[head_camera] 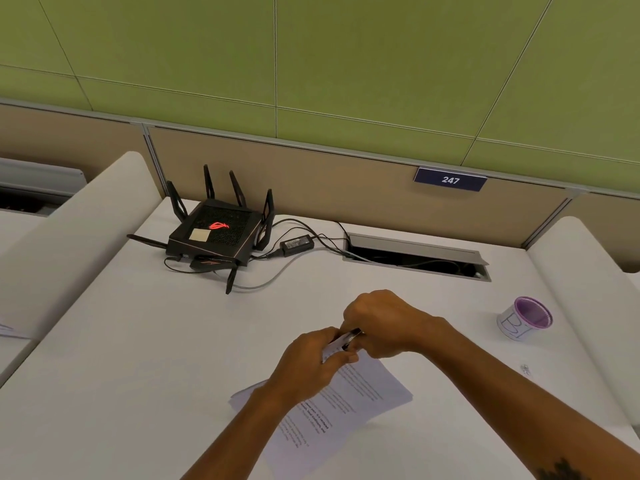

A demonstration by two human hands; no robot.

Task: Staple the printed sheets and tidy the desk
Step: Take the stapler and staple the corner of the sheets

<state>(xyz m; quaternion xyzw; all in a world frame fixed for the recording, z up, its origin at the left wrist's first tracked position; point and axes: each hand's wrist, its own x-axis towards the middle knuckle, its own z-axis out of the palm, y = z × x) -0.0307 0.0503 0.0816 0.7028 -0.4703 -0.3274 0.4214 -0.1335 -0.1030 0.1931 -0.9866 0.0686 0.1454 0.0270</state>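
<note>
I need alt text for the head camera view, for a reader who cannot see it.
Two hands meet over printed sheets on a white desk: the left hand pinches their corner, the right hand grips a small stapler there. Behind are a black router and a purple cup.

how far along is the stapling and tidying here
Done: the printed sheets look gathered into one stack on the desk.
In hand: the left hand pinches the stack's top corner while the right hand grips a small dark stapler at that corner; whether a staple is in yet cannot be seen.
Left: the purple cup and a small metal bit to its near side lie out.
</note>
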